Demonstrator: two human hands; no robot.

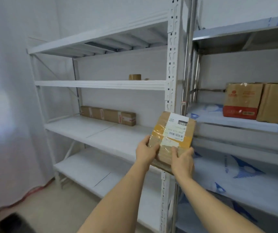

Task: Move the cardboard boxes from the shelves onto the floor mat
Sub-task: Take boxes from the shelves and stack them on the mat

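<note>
So you've got the white rack (101,84) at about 10 o'clock and the steel rack (236,125) at 3, with two big boxes (259,101) still parked up there and a long flat box (108,115) at 9 o'clock. The taped parcel (172,138) is dead centre, off the shelf, in front of the upright. Your left hand (145,152) grips its near-left edge, your right hand (183,161) wraps the near-right corner. Looks light and stiff, but that glossy tape could be slippery, so I'd keep fingers underneath. Brown card, yellow tape, white barcode label
</note>
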